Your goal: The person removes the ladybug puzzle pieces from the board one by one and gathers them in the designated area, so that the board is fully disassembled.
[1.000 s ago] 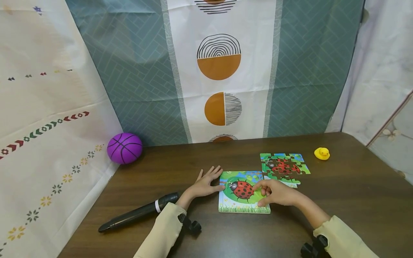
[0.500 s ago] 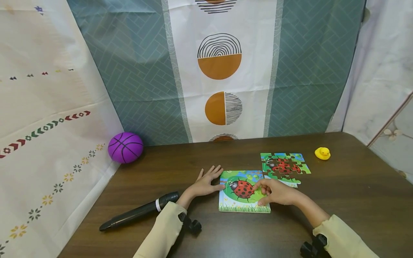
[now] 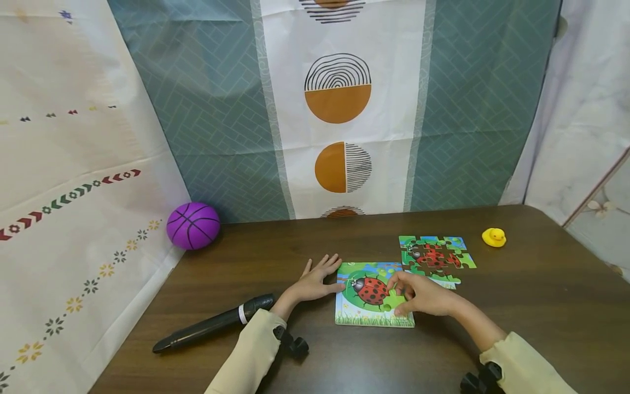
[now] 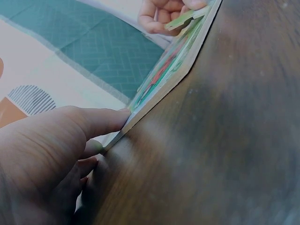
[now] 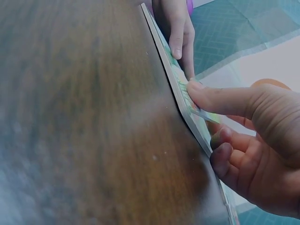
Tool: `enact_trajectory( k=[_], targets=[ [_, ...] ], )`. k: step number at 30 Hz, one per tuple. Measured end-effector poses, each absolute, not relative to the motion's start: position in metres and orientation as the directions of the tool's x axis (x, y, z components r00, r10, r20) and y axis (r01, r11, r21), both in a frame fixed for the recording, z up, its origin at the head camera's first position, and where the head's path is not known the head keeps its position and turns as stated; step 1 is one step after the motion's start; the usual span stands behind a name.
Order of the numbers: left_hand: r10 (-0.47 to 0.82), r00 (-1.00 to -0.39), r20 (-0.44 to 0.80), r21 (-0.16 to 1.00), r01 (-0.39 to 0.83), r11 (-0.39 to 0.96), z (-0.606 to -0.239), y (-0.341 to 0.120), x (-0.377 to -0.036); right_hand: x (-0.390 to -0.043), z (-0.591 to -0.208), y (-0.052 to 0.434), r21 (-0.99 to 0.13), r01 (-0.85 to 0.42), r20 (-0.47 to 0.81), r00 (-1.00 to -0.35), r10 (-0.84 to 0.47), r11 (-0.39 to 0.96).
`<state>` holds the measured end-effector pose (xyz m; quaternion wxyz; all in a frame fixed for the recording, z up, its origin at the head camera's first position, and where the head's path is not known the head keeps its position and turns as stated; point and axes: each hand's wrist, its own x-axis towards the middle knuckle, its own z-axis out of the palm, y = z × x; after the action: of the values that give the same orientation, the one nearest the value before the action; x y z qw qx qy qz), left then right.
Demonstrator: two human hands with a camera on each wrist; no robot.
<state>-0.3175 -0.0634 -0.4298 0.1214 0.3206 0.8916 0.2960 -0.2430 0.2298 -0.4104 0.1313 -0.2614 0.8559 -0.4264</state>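
Note:
A ladybug puzzle board (image 3: pixel 374 320) lies flat on the brown table in the head view. My left hand (image 3: pixel 312 283) spreads its fingers at the board's left side, the thumb reaching over that edge. Over the lower right part of the picture, my right hand (image 3: pixel 423 293) pinches a green puzzle piece (image 3: pixel 392 300) between thumb and fingers. In the left wrist view the piece (image 4: pixel 180 21) tilts up from the board. Seen from the right wrist, the thumb (image 5: pixel 220 99) presses on top of the piece and the other fingers are curled beneath.
Behind the right hand lie several loose pieces (image 3: pixel 433 257) with parts of a red ladybug. A yellow toy duck (image 3: pixel 494 237) sits at the back right. To the left are a purple ball (image 3: pixel 193 226) and a large black marker-shaped object (image 3: pixel 211 324). Patterned cloths (image 3: pixel 339 109) hang behind the table.
My right hand has lifted the green puzzle piece off the board's surface, tilting it up so its face shows. The left hand has stayed in place.

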Motion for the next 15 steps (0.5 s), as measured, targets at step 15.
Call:
enact_trajectory(
  k=[15],
  targets=[
    [0.640,-0.768,-0.026,0.604,0.498,0.622,-0.4302,-0.0635,-0.3179,-0.2482,-0.4179,0.2359,-0.832,-0.346,0.079,-0.849,-0.523,0.435]
  ],
)
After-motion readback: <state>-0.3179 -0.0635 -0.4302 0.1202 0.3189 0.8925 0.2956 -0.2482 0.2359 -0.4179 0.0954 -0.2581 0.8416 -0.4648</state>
